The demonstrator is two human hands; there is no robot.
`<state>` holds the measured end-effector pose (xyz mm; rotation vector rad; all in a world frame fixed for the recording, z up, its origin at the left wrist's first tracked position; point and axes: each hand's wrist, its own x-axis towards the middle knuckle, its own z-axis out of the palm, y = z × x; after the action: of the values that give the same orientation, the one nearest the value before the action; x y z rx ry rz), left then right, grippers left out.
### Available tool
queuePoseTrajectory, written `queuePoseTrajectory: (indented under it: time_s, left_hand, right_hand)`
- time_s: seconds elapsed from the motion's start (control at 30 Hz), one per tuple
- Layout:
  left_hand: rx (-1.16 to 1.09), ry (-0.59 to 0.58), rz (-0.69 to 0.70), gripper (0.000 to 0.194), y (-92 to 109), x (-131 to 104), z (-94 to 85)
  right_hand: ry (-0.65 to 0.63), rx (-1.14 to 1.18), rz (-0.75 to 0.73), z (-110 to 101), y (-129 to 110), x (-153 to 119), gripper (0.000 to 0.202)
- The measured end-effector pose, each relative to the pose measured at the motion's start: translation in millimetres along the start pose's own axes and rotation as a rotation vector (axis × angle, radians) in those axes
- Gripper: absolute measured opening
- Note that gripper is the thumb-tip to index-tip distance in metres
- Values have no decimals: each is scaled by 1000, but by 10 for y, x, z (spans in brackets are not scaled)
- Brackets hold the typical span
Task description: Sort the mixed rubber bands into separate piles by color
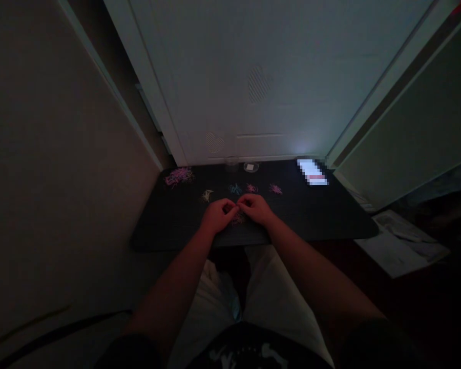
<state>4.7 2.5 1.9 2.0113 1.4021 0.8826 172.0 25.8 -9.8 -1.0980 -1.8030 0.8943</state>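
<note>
Over the front middle of a dark table, my left hand and my right hand meet with their fingertips pinched together. What they hold, if anything, is too small and dim to make out. Just below the fingers lies a mixed pile of thin strands, perhaps small elastic bands. Beyond the hands are sorted little piles: a pale yellowish pile, a blue pile, a pink pile and another pink pile.
A large pink and purple heap lies at the back left. A clear cup and a round clear lid with a white square stand at the back. The lit phone is at the back right. A white door rises behind.
</note>
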Motion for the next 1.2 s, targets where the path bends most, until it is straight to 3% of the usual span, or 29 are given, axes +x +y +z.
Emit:
queuePoseTrajectory:
  time_s: [0.53, 0.93, 1.03, 1.2]
  left_hand:
    - [55, 19, -31, 20, 16, 12, 5]
    - [48, 26, -34, 20, 33, 5, 1]
    - [76, 19, 0, 22, 28, 5, -7]
    - [150, -11, 45, 25, 12, 9, -22]
  right_hand:
    - [30, 5, 22, -13, 13, 12, 11]
    - [174, 234, 118, -75, 18, 47, 15]
    - [137, 183, 98, -59, 7, 32, 13]
    - [-30, -48, -9, -4, -28, -4, 11]
